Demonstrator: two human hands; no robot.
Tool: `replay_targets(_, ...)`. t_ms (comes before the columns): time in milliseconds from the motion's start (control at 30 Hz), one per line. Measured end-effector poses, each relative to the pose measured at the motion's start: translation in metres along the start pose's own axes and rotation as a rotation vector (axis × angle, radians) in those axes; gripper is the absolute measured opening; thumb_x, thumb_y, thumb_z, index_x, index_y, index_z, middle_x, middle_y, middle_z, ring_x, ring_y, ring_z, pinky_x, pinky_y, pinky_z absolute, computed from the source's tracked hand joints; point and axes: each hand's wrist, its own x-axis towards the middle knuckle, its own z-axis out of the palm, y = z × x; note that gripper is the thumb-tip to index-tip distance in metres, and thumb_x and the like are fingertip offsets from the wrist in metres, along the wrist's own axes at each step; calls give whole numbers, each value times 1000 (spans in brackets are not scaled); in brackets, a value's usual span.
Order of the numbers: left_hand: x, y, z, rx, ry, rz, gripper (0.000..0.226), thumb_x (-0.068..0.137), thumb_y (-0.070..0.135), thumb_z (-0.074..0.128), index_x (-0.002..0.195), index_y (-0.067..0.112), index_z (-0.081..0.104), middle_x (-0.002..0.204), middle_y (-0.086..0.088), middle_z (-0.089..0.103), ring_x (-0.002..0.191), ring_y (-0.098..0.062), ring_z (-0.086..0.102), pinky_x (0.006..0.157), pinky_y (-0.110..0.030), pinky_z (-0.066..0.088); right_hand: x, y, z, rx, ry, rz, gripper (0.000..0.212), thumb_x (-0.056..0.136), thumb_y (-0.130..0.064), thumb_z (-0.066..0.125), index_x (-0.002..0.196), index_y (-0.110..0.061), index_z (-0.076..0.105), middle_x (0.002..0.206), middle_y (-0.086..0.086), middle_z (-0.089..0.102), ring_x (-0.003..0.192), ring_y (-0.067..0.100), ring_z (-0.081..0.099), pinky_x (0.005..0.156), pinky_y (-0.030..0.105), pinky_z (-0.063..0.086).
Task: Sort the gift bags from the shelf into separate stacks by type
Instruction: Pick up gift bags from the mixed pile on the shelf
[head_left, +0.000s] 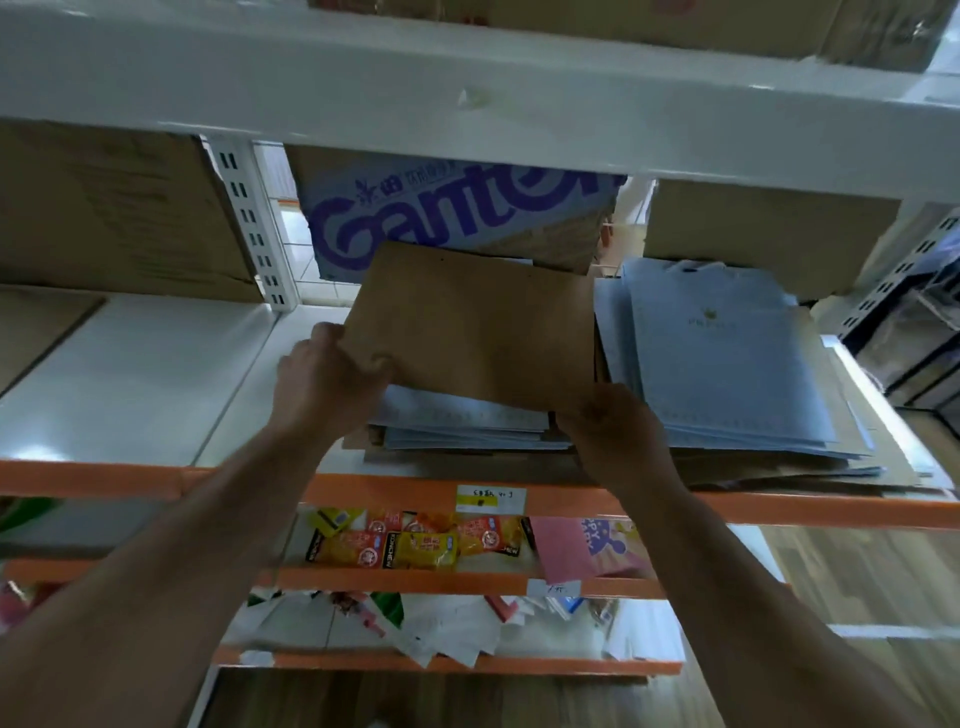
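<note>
A flat brown paper gift bag (478, 322) is held tilted above a mixed pile of blue and brown bags (467, 426) on the white shelf (140, 374). My left hand (327, 379) grips its near left corner, thumb on top. My right hand (613, 431) grips its near right corner. To the right lies a stack of light blue gift bags (727, 364) with a small gold emblem, resting on more brown bags (810, 467).
Cardboard boxes line the back of the shelf, one printed "Ganten" (457, 213) right behind the held bag. An orange beam (363, 488) edges the shelf front. Lower shelves hold snack packets (415, 540), a pink bag (576, 551) and loose papers (447, 629).
</note>
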Motion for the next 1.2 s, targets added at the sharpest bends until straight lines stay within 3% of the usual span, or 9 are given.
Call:
replay_targets(167,18,-2,-3,-223,-66,-120,35,78,29,78,98,3,64,92,-11,66,73,-22,59,53,-30,40,0,-3,-4,79,52,-2,17,91,-23,59,76,-16,63,66,8,66,68,30,70,68,47,61)
replay_targets(267,21,-1,-2,-375,-110,-162,25,76,20,76,85,-1,66,76,-18,64,60,-23,57,50,-27,41,-1,3,-6,215,107,17,10,88,-22,63,79,-24,64,77,3,67,77,31,71,69,57,60)
replay_targets(367,20,6,1,-685,-199,-240,12,87,3,59,98,-3,61,81,-27,64,51,-24,64,44,-27,48,1,7,-16,218,210,23,8,90,-25,66,87,-30,61,84,-11,64,82,18,67,73,34,57)
replay_targets(433,17,12,4,-795,-249,-235,19,92,-3,51,111,-4,57,84,-29,66,47,-23,66,38,-26,47,1,17,-27,91,309,38,13,94,-26,64,107,-26,62,97,-6,61,82,13,61,69,20,43)
replay_targets(567,19,14,9,-815,-234,-195,29,94,-2,52,122,5,54,97,-29,67,55,-27,71,42,-27,51,6,49,-44,-156,428,159,44,92,-39,61,131,-18,59,120,11,67,107,32,63,79,32,41)
replay_targets(767,21,14,20,-863,-214,-208,33,92,-8,48,122,3,54,94,-28,67,58,-29,72,47,-30,55,1,65,-41,-490,171,174,75,89,-63,57,153,-34,29,129,12,66,116,34,63,78,36,46)
replay_targets(933,18,13,23,-833,-176,-216,34,93,-6,49,123,6,56,94,-22,67,57,-26,72,47,-30,55,-6,66,-30,-509,304,41,44,97,-52,55,134,-29,54,116,7,71,97,31,69,65,28,42)
replay_targets(1067,15,15,21,-849,-174,-210,30,93,-5,49,120,7,56,97,-24,68,59,-27,72,47,-30,56,-13,66,-26,-424,304,-50,31,98,-46,57,122,-28,66,113,3,72,96,28,69,67,28,45)
replay_targets(1200,13,14,21,-892,-177,-222,30,96,-2,51,123,9,55,97,-21,69,60,-25,73,47,-29,56,-23,67,-8,-180,343,-130,15,96,-35,64,94,-22,72,85,-6,75,69,14,67,59,20,48)
